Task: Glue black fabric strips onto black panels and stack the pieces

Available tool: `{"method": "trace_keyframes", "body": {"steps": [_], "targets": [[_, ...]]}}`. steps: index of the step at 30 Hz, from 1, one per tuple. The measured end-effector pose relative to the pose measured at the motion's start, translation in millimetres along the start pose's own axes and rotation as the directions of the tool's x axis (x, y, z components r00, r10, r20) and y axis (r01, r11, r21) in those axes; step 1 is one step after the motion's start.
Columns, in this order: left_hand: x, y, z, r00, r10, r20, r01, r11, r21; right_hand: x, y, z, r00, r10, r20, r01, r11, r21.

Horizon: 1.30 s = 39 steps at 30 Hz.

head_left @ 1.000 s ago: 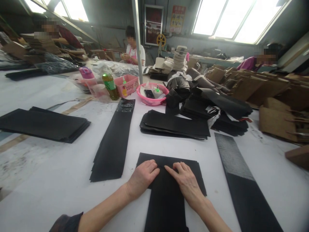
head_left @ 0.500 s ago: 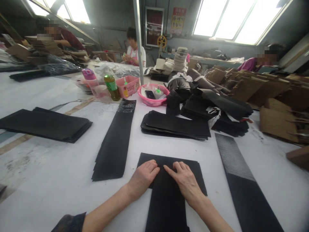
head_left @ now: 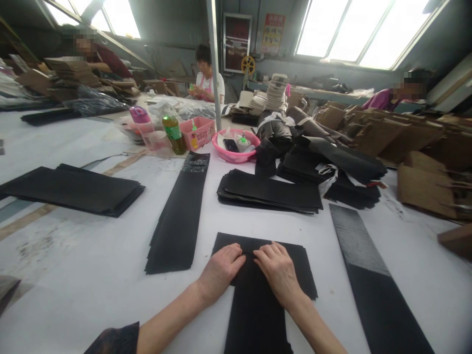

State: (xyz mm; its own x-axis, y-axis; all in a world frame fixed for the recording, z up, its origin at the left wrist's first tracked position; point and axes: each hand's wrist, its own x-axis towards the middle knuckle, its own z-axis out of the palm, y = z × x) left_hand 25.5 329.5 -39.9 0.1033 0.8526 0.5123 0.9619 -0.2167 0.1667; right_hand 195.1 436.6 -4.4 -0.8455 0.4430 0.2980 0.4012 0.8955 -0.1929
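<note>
A black paper sheet (head_left: 295, 260) lies flat on the white table right in front of me, with a narrower black strip (head_left: 254, 314) running from it toward me. My left hand (head_left: 221, 268) rests on the sheet with its fingers curled, fingertips pressing near the middle. My right hand (head_left: 276, 268) lies beside it, fingers bent and pressing down on the same sheet, almost touching the left hand. Neither hand lifts anything.
Long black strips lie left (head_left: 180, 216) and right (head_left: 372, 280) of me. Stacks of black sheets sit at far left (head_left: 73, 189) and ahead (head_left: 269, 191). A pink basin (head_left: 236, 145), pink basket (head_left: 197, 132), a bottle (head_left: 173, 132) and brown paper bags (head_left: 424, 187) stand beyond. Other people work at the back.
My right hand has drawn in toward the left and its fingers have curled more. The view has shifted slightly right.
</note>
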Motion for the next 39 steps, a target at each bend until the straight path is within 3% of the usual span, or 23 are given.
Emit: {"method": "trace_keyframes", "body": {"steps": [9, 20, 28, 39], "targets": [[-2, 0, 2.4, 1.0, -0.014, -0.001, 0.014, 1.0, -0.01, 5, -9, 6, 0.988, -0.15, 0.018, 0.151, 0.974, -0.167], [-2, 0, -1.1, 1.0, -0.025, 0.011, 0.026, 0.999, -0.036, 11, -11, 14, 0.992, -0.127, 0.014, 0.128, 0.975, -0.184], [-2, 0, -2.1, 1.0, -0.023, 0.009, 0.024, 0.999, -0.048, 10, -8, 5, 0.99, -0.141, 0.014, 0.142, 0.984, -0.106], [-1, 0, -3.1, 0.999, -0.029, 0.021, 0.03, 0.999, -0.045, 9, -14, 15, 0.988, -0.157, 0.005, 0.155, 0.966, -0.206]]}}
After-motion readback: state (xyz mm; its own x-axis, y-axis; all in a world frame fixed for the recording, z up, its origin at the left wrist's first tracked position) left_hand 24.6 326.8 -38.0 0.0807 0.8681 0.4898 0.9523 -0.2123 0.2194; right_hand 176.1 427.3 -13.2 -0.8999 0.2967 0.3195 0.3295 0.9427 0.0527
